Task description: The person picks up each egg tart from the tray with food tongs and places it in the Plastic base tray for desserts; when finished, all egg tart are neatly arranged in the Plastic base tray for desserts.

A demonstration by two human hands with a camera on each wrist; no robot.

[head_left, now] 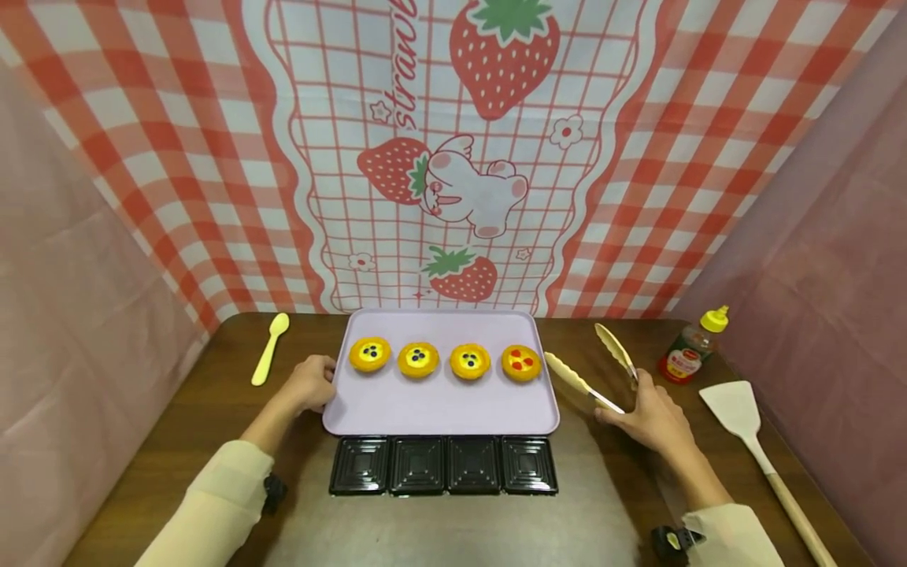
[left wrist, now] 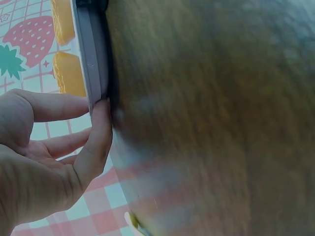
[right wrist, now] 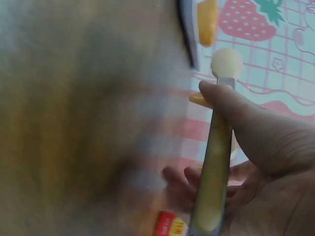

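Observation:
My left hand (head_left: 310,383) grips the left rim of a lilac tray (head_left: 446,409); in the left wrist view thumb and fingers pinch the tray's edge (left wrist: 93,59). On the tray, three egg tarts topped with dark berries, one of them the left tart (head_left: 370,354), line up beside a tart with red pieces (head_left: 520,363). My right hand (head_left: 655,413) holds a pair of tongs (head_left: 577,379) with cream tips, its arms spread apart. One tip is close to the tray's right rim. In the right wrist view the thumb lies along one arm of the tongs (right wrist: 214,167).
Several black square plastic trays (head_left: 418,465) form a row in front of the lilac tray. A yellow spoon (head_left: 269,349) lies at left. At right are a red sauce bottle (head_left: 689,354) with a yellow cap and a spatula (head_left: 740,409). A patterned cloth (head_left: 453,260) hangs behind.

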